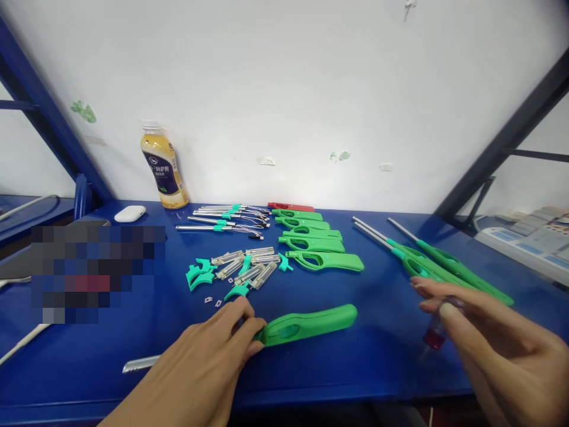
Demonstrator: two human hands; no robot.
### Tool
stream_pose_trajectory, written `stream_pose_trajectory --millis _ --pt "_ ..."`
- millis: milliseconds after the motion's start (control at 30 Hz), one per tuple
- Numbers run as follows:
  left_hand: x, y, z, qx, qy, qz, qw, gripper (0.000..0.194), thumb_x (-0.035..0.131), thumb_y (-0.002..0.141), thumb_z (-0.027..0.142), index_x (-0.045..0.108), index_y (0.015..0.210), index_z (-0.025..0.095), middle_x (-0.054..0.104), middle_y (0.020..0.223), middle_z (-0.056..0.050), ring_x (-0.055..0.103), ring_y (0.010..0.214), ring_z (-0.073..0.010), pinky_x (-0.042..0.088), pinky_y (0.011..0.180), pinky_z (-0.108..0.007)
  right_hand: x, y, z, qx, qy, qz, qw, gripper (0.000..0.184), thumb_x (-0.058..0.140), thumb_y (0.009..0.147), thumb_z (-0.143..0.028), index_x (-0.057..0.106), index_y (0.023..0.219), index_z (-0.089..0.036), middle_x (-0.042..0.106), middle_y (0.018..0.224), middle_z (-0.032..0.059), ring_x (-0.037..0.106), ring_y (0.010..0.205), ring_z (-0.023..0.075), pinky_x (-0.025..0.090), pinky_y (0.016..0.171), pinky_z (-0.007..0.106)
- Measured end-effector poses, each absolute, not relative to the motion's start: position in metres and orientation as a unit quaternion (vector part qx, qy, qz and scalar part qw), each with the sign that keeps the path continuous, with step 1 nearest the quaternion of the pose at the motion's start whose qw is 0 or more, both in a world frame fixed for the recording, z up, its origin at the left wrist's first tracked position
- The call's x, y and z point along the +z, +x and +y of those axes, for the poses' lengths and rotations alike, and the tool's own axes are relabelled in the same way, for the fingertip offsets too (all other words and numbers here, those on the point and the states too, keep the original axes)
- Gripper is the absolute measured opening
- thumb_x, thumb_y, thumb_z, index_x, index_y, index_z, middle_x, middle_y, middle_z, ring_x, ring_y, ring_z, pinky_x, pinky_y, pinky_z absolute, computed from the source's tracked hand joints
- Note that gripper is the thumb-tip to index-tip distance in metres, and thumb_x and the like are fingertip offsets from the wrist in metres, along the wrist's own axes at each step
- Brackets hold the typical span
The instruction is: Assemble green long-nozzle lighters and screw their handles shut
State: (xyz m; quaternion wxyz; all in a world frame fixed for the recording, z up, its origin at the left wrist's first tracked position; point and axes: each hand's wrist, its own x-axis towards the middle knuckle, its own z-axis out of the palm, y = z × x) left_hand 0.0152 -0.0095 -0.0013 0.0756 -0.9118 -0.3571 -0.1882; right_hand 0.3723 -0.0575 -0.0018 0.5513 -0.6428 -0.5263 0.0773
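Observation:
In my left hand (pixel 213 344), closed around its narrow end, is a green plastic lighter casing (pixel 322 322) lying near the table's front edge. The fingers hide that end. My right hand (pixel 498 344) grips a small screwdriver (pixel 435 337) with a see-through reddish handle, tip down, apart from the casing and slightly blurred. Beyond my left hand lie teal triggers (pixel 201 277), clear fuel tanks (pixel 264 275) and tiny pale pieces (pixel 208 300). A silver blade-like strip (pixel 138 363) sticks out from under my left forearm.
Several green casings (pixel 340 261) and a red one (pixel 293 207) lie in a row. Metal lighter tubes with wires (pixel 202 228) are left of them; long-nosed green lighters (pixel 462 264) lie right. A drink bottle (pixel 164 169) and white earphone case (pixel 130 213) stand at the back left.

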Motion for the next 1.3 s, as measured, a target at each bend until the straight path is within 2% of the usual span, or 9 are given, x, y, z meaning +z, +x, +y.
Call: stream_pose_trajectory --millis 167,267,433,500,600,733,833,1000,1300 --pt "-0.023 0.006 -0.006 -0.193 -0.900 -0.373 0.117 0.048 0.044 0.109 0.021 0.047 0.156 0.031 0.072 0.140 -0.003 0.072 0.125 -0.0239 0.061 0.103 -0.039 -0.014 0.372 -0.041 0.143 -0.631 -0.477 0.596 0.040 0.088 0.077 -0.060 0.085 0.103 -0.030 0.081 0.127 0.0044 0.080 0.096 0.0229 0.066 0.081 0.023" --pt "-0.020 0.010 -0.005 -0.201 -0.896 -0.374 0.130 0.044 0.042 0.110 0.023 0.050 0.153 0.030 0.074 0.136 -0.003 0.075 0.122 -0.0244 0.066 0.095 -0.039 -0.014 0.366 -0.031 0.158 -0.633 -0.490 0.578 0.041 0.088 0.075 -0.063 0.085 0.094 -0.027 0.084 0.111 0.0063 0.079 0.084 0.0203 0.064 0.075 0.021" --pt "-0.005 0.030 -0.006 -0.219 -0.895 -0.350 0.169 0.041 0.037 0.110 0.021 0.056 0.146 0.022 0.077 0.128 -0.007 0.079 0.109 -0.0267 0.069 0.086 -0.042 -0.009 0.357 -0.026 0.199 -0.601 -0.521 0.573 0.035 0.070 0.097 -0.062 0.074 0.100 -0.027 0.075 0.084 0.0012 0.073 0.081 0.0152 0.057 0.072 0.017" --pt "-0.004 0.039 -0.007 -0.219 -0.894 -0.342 0.191 0.043 0.034 0.112 0.021 0.055 0.148 0.018 0.076 0.133 -0.010 0.078 0.112 -0.0277 0.069 0.087 -0.044 -0.001 0.352 -0.026 0.229 -0.577 -0.541 0.567 0.033 0.060 0.104 -0.059 0.069 0.105 -0.028 0.066 0.073 -0.0030 0.066 0.066 0.0122 0.053 0.062 0.018" --pt "-0.007 0.049 -0.009 -0.210 -0.901 -0.321 0.202 0.045 0.029 0.112 0.018 0.058 0.146 0.015 0.074 0.140 -0.009 0.077 0.115 -0.0288 0.069 0.089 -0.047 0.014 0.338 -0.024 0.233 -0.550 -0.638 0.486 0.033 0.049 0.110 -0.056 0.065 0.104 -0.028 0.059 0.069 -0.0052 0.055 0.054 0.0115 0.045 0.053 0.022" --pt "-0.013 0.051 -0.009 -0.207 -0.913 -0.308 0.171 0.047 0.034 0.106 0.009 0.059 0.145 0.017 0.074 0.141 -0.005 0.076 0.115 -0.0284 0.069 0.090 -0.047 0.020 0.313 -0.009 0.102 -0.537 -0.793 0.268 0.036 0.038 0.116 -0.046 0.059 0.094 -0.026 0.069 0.090 -0.0008 0.068 0.081 0.0157 0.047 0.073 0.027" --pt "-0.013 0.050 -0.008 -0.203 -0.920 -0.309 0.133 0.053 0.040 0.096 0.001 0.061 0.143 0.015 0.075 0.138 -0.006 0.074 0.117 -0.0284 0.068 0.094 -0.046 0.012 0.298 0.002 0.024 -0.523 -0.838 0.150 0.036 0.033 0.117 -0.038 0.057 0.093 -0.025 0.068 0.085 0.0001 0.066 0.069 0.0190 0.035 0.063 0.033" --pt "-0.007 0.053 -0.004 -0.207 -0.927 -0.306 0.067 0.045 0.044 0.095 0.003 0.068 0.131 0.013 0.077 0.133 -0.010 0.073 0.103 -0.0265 0.067 0.094 -0.045 0.008 0.292 0.007 -0.004 -0.494 -0.866 0.079 0.030 0.035 0.114 -0.031 0.058 0.096 -0.026 0.067 0.080 0.0021 0.058 0.057 0.0235 0.016 0.060 0.038" --pt "-0.019 0.051 -0.004 -0.263 -0.911 -0.295 0.119 0.039 0.048 0.099 0.009 0.067 0.132 0.015 0.078 0.129 -0.008 0.074 0.099 -0.0267 0.069 0.084 -0.042 0.016 0.292 0.002 -0.018 -0.481 -0.875 0.060 0.029 0.033 0.116 -0.027 0.060 0.105 -0.025 0.072 0.089 0.0025 0.068 0.071 0.0236 0.025 0.062 0.037"
